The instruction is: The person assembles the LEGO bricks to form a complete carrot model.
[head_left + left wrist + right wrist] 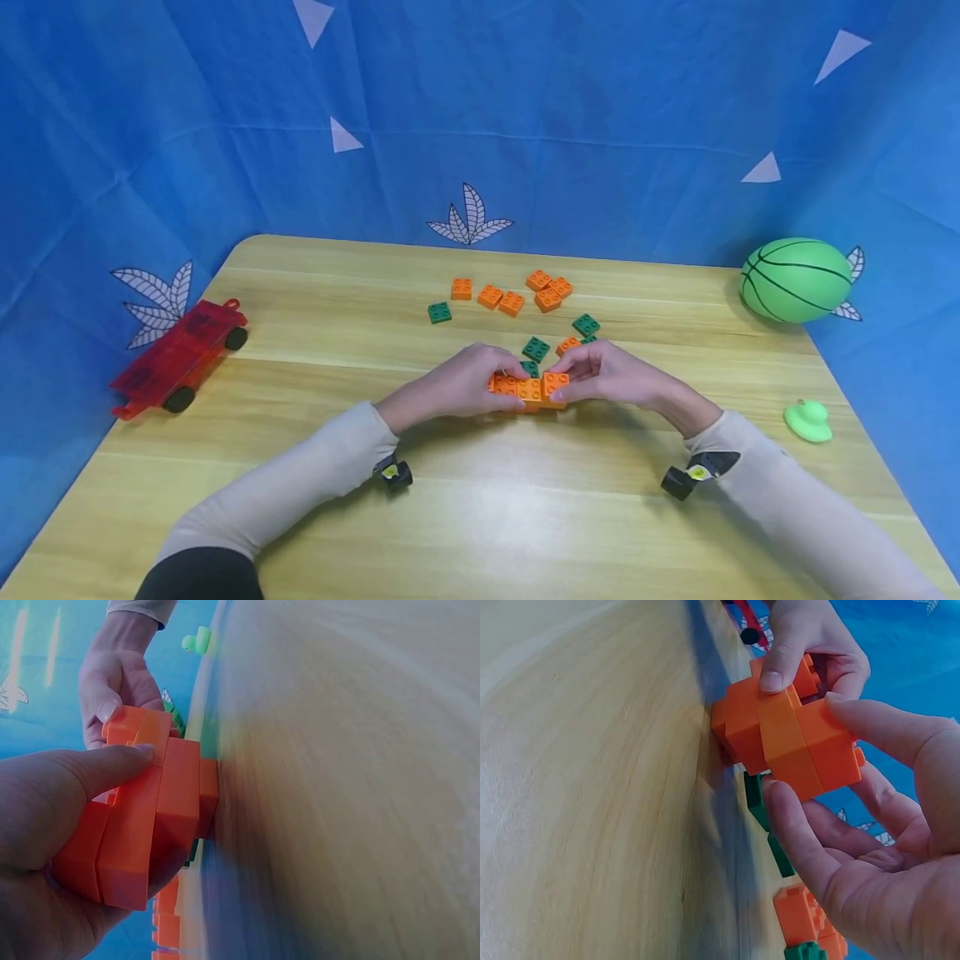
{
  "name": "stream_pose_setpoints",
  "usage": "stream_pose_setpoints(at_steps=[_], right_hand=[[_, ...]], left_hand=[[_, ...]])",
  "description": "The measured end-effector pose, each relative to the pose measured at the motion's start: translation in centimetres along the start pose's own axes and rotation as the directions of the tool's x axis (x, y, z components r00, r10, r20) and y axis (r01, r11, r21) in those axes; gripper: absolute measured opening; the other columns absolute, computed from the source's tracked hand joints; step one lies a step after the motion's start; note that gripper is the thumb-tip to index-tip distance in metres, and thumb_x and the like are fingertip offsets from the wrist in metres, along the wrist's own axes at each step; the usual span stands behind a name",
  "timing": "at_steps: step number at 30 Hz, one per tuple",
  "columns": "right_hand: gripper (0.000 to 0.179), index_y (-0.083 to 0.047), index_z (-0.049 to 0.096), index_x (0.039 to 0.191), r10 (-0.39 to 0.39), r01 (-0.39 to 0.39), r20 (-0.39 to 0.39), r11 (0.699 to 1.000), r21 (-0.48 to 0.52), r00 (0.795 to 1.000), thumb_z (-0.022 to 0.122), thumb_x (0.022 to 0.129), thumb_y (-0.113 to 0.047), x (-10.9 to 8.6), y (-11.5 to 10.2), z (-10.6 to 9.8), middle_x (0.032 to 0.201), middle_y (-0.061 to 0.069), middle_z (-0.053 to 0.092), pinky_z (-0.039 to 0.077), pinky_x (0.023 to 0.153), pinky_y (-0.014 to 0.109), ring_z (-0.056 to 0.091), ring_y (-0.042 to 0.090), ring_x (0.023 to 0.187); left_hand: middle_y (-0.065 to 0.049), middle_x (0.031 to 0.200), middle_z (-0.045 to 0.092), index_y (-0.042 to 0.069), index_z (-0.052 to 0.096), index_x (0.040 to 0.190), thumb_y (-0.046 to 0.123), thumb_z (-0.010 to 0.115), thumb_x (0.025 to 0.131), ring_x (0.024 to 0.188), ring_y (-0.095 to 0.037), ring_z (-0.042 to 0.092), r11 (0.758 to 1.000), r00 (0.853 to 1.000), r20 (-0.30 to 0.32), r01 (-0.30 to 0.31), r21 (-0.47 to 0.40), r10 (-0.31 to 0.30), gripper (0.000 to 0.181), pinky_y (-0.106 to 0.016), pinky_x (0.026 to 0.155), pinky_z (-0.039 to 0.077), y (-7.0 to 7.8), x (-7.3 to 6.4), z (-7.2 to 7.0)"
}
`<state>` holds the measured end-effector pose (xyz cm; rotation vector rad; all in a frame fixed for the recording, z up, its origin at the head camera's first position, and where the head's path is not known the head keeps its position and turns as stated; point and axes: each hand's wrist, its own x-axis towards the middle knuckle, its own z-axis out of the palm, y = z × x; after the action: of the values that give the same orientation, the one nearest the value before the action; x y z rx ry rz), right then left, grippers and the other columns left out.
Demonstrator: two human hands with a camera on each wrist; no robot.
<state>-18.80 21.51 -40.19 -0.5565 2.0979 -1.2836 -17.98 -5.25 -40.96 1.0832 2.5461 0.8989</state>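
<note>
A stack of joined orange toy building bricks [529,392], several layers deep, is between the two hands near the table's middle. My left hand [472,383] grips its left part, the thumb laid along the near side in the left wrist view. At the stack's right end my right hand [611,375] pinches a square orange brick [826,724] on the top layer, thumb on one side and fingertips near the lower side. That brick sits flush against the layer beneath. A green brick [530,367] lies just behind the stack, partly covered by it.
Loose orange bricks [512,303] and green bricks [439,312] lie scattered behind the hands. A red toy car [180,354] stands at the table's left edge. On the right are a green ball [795,281] and a green toy duck [808,422]. Blue cloth [525,108] hangs behind.
</note>
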Motion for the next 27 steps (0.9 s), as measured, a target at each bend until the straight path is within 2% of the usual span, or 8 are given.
stream_pose_setpoints(at_steps=[4, 10, 19, 27], right_hand=[[0.033, -0.002, 0.069, 0.12, 0.031, -0.031, 0.036, 0.999, 0.022, 0.999, 0.077, 0.093, -0.019, 0.04, 0.18, 0.01, 0.099, 0.004, 0.078, 0.059, 0.083, 0.034, 0.074, 0.022, 0.093], [0.037, 0.002, 0.064, 0.127, 0.078, -0.085, 0.083, 0.993, 0.087, 0.994, 0.066, 0.102, -0.024, 0.15, 0.23, -0.25, 0.113, 0.008, 0.07, 0.061, 0.092, 0.043, 0.074, 0.025, 0.102], [0.034, 0.008, 0.065, 0.125, 0.083, -0.1, 0.102, 0.981, 0.167, 0.991, 0.065, 0.101, -0.016, 0.76, 0.21, -0.34, 0.109, 0.003, 0.072, 0.061, 0.092, 0.045, 0.074, 0.021, 0.099], [0.035, 0.005, 0.066, 0.124, 0.09, -0.1, 0.076, 0.986, 0.132, 0.993, 0.066, 0.101, -0.021, 0.44, -0.24, -0.47, 0.109, 0.003, 0.071, 0.061, 0.091, 0.043, 0.073, 0.02, 0.1]], left_hand=[[-0.002, 0.114, 0.077, 0.01, 0.076, 0.117, 0.024, 0.083, 0.088, 0.093, -0.009, 0.064, 1.0, 1.0, 0.009, 0.007, -0.007, -0.007, 0.034, -0.022, 0.083, 0.053, -0.04, -0.11, 0.04], [-0.003, 0.115, 0.077, 0.01, 0.076, 0.118, 0.025, 0.082, 0.089, 0.094, -0.009, 0.064, 1.0, 1.0, 0.019, 0.012, -0.004, -0.012, 0.034, -0.022, 0.083, 0.052, -0.04, -0.18, 0.08], [-0.003, 0.114, 0.077, 0.009, 0.076, 0.117, 0.025, 0.083, 0.088, 0.094, -0.009, 0.064, 1.0, 1.0, 0.01, 0.012, -0.004, -0.012, 0.034, -0.023, 0.084, 0.052, 0.04, -0.28, -0.05], [-0.003, 0.114, 0.077, 0.009, 0.076, 0.117, 0.024, 0.083, 0.088, 0.093, -0.01, 0.063, 1.0, 1.0, 0.013, -0.002, 0.003, 0.002, 0.033, -0.022, 0.083, 0.052, 0.02, 0.1, -0.12]])
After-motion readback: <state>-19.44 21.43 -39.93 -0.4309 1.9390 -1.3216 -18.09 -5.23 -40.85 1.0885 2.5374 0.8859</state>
